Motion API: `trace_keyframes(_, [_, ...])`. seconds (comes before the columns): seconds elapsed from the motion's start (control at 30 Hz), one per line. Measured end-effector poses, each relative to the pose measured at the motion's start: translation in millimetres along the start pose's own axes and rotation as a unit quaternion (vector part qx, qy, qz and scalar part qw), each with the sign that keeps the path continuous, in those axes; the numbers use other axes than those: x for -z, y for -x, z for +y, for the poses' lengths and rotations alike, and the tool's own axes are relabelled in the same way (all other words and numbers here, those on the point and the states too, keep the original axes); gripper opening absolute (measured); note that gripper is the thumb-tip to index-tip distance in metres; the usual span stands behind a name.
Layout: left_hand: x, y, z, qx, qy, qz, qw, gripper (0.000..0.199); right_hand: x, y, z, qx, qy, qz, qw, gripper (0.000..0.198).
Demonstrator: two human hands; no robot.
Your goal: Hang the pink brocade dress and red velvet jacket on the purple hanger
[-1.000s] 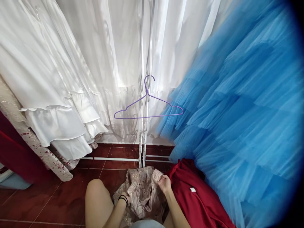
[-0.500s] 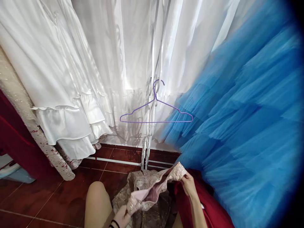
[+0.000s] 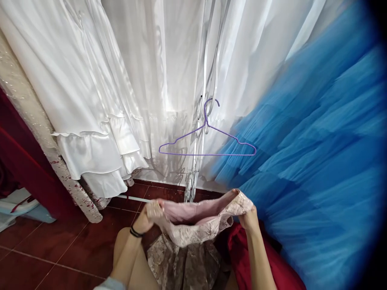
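A shiny, pale pink-gold brocade garment (image 3: 193,235) with a pink lining is stretched between my hands, its upper opening spread wide. My left hand (image 3: 147,218), with dark bands at the wrist, grips the left end of its top edge. At the right end, my right hand (image 3: 249,217) is closed on the same edge. The lower part hangs in folds between my legs; whether it is a dress or a skirt I cannot tell. Above it, a purple hanger (image 3: 208,154) hangs from a white metal rack (image 3: 203,80) and carries nothing.
White ruffled satin garments (image 3: 90,153) hang at left, beside a patterned cream roll of cloth (image 3: 90,209). Blue tulle (image 3: 317,169) fills the right side. Dark red cloth (image 3: 256,253) lies by my right arm. A pale plastic tub (image 3: 36,211) stands on the red tiled floor (image 3: 63,249).
My left hand has risen with its end of the garment, and the opening is now spread and level. My right hand has shifted slightly right. The view has moved a little.
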State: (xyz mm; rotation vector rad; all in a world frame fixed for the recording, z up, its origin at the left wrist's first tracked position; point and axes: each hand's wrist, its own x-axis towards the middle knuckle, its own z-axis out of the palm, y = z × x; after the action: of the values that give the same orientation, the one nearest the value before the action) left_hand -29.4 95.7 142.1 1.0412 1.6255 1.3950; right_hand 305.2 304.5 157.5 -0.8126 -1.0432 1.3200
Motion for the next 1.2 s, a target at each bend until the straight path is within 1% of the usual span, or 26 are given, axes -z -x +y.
trace_keyframes(0.03, [14.7,-19.6,20.3,-0.058,0.038,0.042,0.997,0.051,-7.0,-4.8,-5.9,0.020,0.008,-0.015,1.000,0.022])
trace_keyframes(0.07, [27.8,-38.0,39.3,-0.109,0.046,0.068,0.991,0.052,-14.3,-8.9,-10.7,0.041,0.021,-0.037,0.998,0.022])
trace_keyframes(0.13, [49.0,-69.7,72.6,-0.176,0.068,0.088,0.978,0.050,-30.3,-14.1,-17.9,0.074,0.040,-0.077,0.993,0.025])
trace_keyframes(0.17, [57.5,-82.9,87.1,-0.192,0.067,0.078,0.976,0.051,-39.2,-15.0,-21.0,0.084,0.038,-0.092,0.992,0.029])
trace_keyframes(0.27, [75.6,-115.4,127.6,-0.215,0.033,0.034,0.975,0.057,-67.2,-12.8,-31.1,0.090,0.006,-0.117,0.989,0.050])
trace_keyframes(0.33, [80.2,-134.0,154.2,-0.225,0.014,0.027,0.974,0.065,-83.4,-10.4,-39.2,0.087,-0.027,-0.127,0.988,0.063])
trace_keyframes(0.43, [74.5,-157.3,188.9,-0.217,0.004,0.029,0.976,0.074,-96.9,-11.1,-49.2,0.084,-0.076,-0.114,0.987,0.078])
trace_keyframes(0.5, [65.5,-166.5,203.7,-0.198,-0.009,0.000,0.980,0.072,-95.7,-16.2,-52.1,0.084,-0.088,-0.090,0.988,0.080])
trace_keyframes(0.57, [56.3,-169.4,210.7,-0.177,-0.014,-0.032,0.984,0.067,-85.7,-25.0,-52.0,0.081,-0.095,-0.068,0.990,0.077])
trace_keyframes(0.63, [49.2,-167.2,212.2,-0.160,-0.024,-0.057,0.985,0.058,-68.7,-37.0,-50.4,0.079,-0.110,-0.058,0.989,0.072])
trace_keyframes(0.7, [44.5,-162.4,211.6,-0.163,-0.050,-0.075,0.982,0.049,-48.9,-51.5,-49.2,0.087,-0.123,-0.057,0.987,0.070])
trace_keyframes(0.77, [40.9,-157.7,211.4,-0.175,-0.072,-0.076,0.979,0.043,-32.2,-67.9,-49.9,0.097,-0.118,-0.058,0.986,0.074])
trace_keyframes(0.83, [37.9,-154.8,212.0,-0.177,-0.071,-0.052,0.980,0.041,-23.1,-85.9,-53.7,0.099,-0.093,-0.054,0.989,0.080])
trace_keyframes(0.9, [35.6,-154.2,212.6,-0.174,-0.055,-0.023,0.983,0.039,-23.2,-105.1,-61.7,0.096,-0.069,-0.046,0.992,0.083])
trace_keyframes(0.97, [34.7,-155.4,212.7,-0.187,-0.038,0.001,0.982,0.034,-31.1,-124.5,-74.6,0.105,-0.059,-0.045,0.992,0.079])
trace_keyframes(1.03, [35.3,-157.1,213.0,-0.204,-0.031,0.028,0.978,0.026,-42.5,-142.3,-91.6,0.130,-0.064,-0.047,0.988,0.068])
trace_keyframes(1.1, [36.9,-158.4,214.3,-0.219,-0.033,0.052,0.974,0.017,-52.8,-156.4,-111.0,0.157,-0.068,-0.049,0.984,0.052])
trace_keyframes(1.13, [37.8,-158.8,215.4,-0.225,-0.034,0.059,0.972,0.012,-56.3,-161.3,-120.5,0.167,-0.070,-0.050,0.982,0.045])
trace_keyframes(1.2, [39.3,-158.8,218.0,-0.237,-0.035,0.067,0.968,0.007,-59.5,-165.7,-137.3,0.170,-0.072,-0.064,0.981,0.039])
